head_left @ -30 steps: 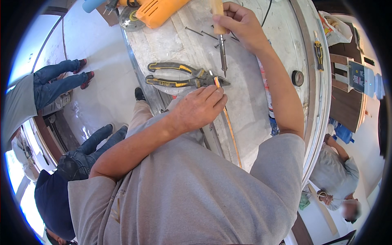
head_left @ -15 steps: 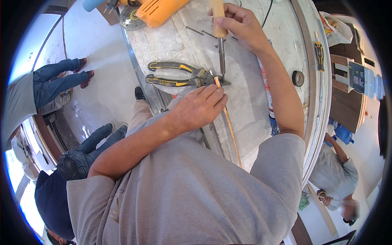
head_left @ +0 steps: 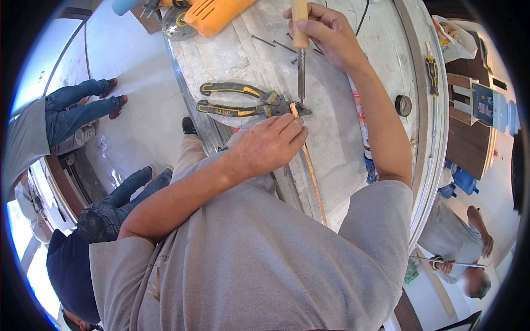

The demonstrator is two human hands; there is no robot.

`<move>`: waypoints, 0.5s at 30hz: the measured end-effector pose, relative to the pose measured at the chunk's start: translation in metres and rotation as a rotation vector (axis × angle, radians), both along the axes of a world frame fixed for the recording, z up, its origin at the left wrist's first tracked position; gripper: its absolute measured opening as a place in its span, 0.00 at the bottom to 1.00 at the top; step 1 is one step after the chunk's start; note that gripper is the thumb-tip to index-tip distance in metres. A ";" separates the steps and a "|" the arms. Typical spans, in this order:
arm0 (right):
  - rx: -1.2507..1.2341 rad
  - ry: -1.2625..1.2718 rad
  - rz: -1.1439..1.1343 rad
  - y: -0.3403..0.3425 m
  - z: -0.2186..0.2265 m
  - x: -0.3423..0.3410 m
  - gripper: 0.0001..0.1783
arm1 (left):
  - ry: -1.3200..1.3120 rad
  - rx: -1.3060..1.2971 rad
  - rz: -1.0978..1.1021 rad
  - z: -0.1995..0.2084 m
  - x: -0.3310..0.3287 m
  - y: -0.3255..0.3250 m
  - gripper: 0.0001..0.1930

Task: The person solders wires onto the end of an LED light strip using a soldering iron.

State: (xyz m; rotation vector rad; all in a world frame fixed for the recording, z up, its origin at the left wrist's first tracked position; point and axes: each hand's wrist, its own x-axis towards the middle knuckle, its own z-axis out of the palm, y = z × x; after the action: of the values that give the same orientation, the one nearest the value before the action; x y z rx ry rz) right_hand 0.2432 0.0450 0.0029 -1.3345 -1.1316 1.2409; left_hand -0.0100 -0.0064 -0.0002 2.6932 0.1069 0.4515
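Note:
In my right hand [head_left: 326, 33] is a soldering iron [head_left: 301, 41], gripped by its wooden handle with the metal shaft pointing down. Its tip comes down at the jaws of black-and-yellow pliers [head_left: 234, 107] lying flat on the worktable [head_left: 337, 165], close to the end of a narrow copper-orange strip [head_left: 313, 176]. The fingers of my left hand [head_left: 270, 144] are closed on that strip near its end, beside the plier jaws. The strip trails from under the hand toward my body. I cannot tell whether the tip touches the strip.
Several screws [head_left: 263, 41] lie beyond the pliers, near an orange power tool [head_left: 218, 16] with a cutting disc. Right of my forearm are a tape roll [head_left: 403, 105] and a yellow-black screwdriver [head_left: 431, 69]. A spray can [head_left: 364, 127] is partly behind my arm. Other people stand left and right.
My right hand has shifted slightly right, bringing the soldering iron more upright. My left hand and the pliers stay put. A person at the right has moved their arms and holds a thin rod.

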 end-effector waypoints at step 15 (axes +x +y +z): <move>0.021 0.005 0.015 0.000 -0.002 0.000 0.16 | -0.007 -0.008 0.006 0.001 0.000 -0.001 0.17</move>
State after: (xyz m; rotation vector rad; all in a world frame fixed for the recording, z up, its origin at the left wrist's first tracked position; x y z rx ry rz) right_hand 0.2432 0.0452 0.0012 -1.3087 -1.1503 1.2389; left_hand -0.0102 -0.0069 0.0010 2.6836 0.1143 0.4609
